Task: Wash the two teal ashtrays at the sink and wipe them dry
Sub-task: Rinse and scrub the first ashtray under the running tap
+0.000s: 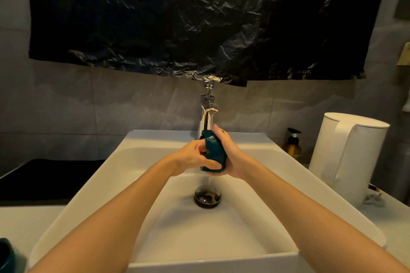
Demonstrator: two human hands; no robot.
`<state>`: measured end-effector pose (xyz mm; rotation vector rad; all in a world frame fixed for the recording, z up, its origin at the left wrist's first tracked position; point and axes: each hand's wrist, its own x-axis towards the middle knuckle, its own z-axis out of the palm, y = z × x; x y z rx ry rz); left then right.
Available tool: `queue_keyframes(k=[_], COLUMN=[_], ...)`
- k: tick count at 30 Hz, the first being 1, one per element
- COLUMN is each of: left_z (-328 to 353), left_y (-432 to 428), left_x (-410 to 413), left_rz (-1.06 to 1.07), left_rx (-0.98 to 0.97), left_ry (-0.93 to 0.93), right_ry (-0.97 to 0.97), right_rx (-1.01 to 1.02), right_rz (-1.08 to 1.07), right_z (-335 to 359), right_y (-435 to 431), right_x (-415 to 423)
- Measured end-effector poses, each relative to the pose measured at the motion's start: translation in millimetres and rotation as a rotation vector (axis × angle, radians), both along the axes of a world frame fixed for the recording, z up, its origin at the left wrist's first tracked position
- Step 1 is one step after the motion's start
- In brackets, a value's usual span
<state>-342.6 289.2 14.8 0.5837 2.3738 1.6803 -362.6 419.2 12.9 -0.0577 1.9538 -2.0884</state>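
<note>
A teal ashtray (213,150) is held on edge over the white sink (93,186), under water running from the chrome faucet (207,115). My left hand (195,157) grips its left side, thumb curled around the lower rim. My right hand (228,153) cups its right side from behind, fingers reaching up toward the stream. Water drips from below the ashtray toward the dark drain (207,197). A second teal object (10,255), partly cut off, sits on the counter at the bottom left corner.
A white electric kettle (348,157) stands on the counter to the right, with an amber pump bottle (293,145) behind it. A black surface (44,179) lies left of the sink. A black plastic sheet (177,17) covers the wall above the faucet.
</note>
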Motion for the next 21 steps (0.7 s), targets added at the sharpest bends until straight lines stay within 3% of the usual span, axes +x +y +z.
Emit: queue_keyframes(k=[3, 7, 10, 15, 21], left_z=[1, 12, 13, 10, 16], left_y=[3, 1, 5, 26, 20], left_x=[-1, -1, 0, -4, -5], left_rz=[0.01, 0.02, 0.077, 0.36, 0.68], left_rx=[0.025, 0.368, 0.44, 0.561, 0.547], left_ry=[0.004, -0.17, -0.195, -0.174, -0.181], right_ry=[0.048, 0.171, 0.263, 0.308, 0.297], right_rx=[0.005, 0.021, 0.05, 0.035, 0.079], right_rz=[-0.044, -0.1, -0.109, -0.025, 0.133], right_z=[-1, 1, 0, -1, 3], right_y=[1, -4, -7, -5, -7], right_x=[-2, 3, 5, 6, 13])
